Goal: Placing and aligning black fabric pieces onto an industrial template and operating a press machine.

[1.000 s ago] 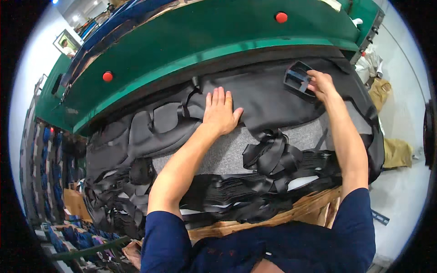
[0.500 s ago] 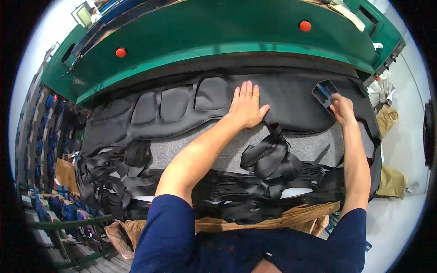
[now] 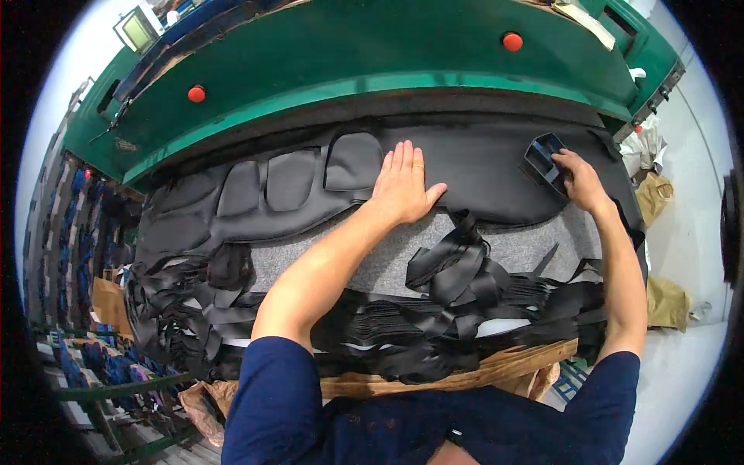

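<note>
A large black leather-like sheet [image 3: 480,167] lies spread over a grey felt surface [image 3: 387,256] under a green machine. My left hand [image 3: 403,186] presses flat on the sheet near its middle, fingers together and pointing away from me. My right hand [image 3: 577,180] grips a small dark blue-black rectangular frame tool [image 3: 542,157] set on the sheet's right part. Several cut black pieces with rounded outlines [image 3: 287,180] lie in a row to the left of my left hand.
The green machine head [image 3: 372,62] with two red buttons [image 3: 197,94] overhangs the far edge. Heaps of black offcut strips [image 3: 449,271] lie along the near edge on brown cardboard [image 3: 496,372]. Blue racks stand at left; brown bags sit on the floor at right.
The view has shifted slightly left. My left hand stays flat on the sheet, and my right hand with the frame tool has moved a little toward the sheet's right part.
</note>
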### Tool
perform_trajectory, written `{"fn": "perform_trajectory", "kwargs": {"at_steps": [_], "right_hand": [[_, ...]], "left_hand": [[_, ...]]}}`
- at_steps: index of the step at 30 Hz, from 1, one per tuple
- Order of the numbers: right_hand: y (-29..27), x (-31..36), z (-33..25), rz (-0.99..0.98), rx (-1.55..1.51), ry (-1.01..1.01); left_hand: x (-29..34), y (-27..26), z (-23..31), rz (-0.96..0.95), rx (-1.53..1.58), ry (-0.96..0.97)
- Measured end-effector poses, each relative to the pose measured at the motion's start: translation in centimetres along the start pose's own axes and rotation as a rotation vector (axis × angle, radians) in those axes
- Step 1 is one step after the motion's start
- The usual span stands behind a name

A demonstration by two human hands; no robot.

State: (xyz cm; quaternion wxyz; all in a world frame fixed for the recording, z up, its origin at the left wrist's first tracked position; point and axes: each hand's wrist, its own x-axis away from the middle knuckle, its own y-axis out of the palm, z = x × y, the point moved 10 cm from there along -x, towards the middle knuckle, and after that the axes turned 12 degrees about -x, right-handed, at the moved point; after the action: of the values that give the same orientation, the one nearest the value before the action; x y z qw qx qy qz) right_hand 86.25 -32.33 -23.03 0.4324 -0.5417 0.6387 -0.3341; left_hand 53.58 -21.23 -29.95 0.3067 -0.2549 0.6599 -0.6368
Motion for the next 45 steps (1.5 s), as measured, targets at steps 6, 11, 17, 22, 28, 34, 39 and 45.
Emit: {"fn": "perform_trajectory", "kwargs": {"at_steps": [6,11,17,22,28,34,39,45], "right_hand": [[0.6,-0.9,-3.8,-0.018,0.12,-0.115],[0.1,-2.3,-1.3,0.047,0.129,-0.149],[0.0,-2.1,-2.8,-0.031,0.146,-0.028],[1.1,-3.9,-8.5,-0.043,0.049,0.03],[5.2,-7.4,-16.0,0.038,-0.023,-0.056],[9.0,-9.1,-20.7,0.1,-0.103,-0.094],[12.0,-9.8,-21.8,0.077,-0.067,-0.071],[12.5,-9.9,-22.9,0.1,-0.051,-0.156]], "left_hand": [[0.5,-0.1,-0.5,-0.024,-0.025,-0.009],[0.6,0.0,-0.9,-0.011,-0.003,-0.022],[0.7,-0.6,-1.5,0.017,0.171,0.016],[0.9,-1.4,-6.0,-0.026,0.158,0.036],[0.8,-0.3,-8.5,0.054,0.319,0.02],[0.6,0.5,-8.9,-0.029,0.513,-0.015],[0.9,0.6,-9.1,-0.036,0.536,-0.023],[0.8,0.0,-8.8,-0.051,0.551,0.013]]}}
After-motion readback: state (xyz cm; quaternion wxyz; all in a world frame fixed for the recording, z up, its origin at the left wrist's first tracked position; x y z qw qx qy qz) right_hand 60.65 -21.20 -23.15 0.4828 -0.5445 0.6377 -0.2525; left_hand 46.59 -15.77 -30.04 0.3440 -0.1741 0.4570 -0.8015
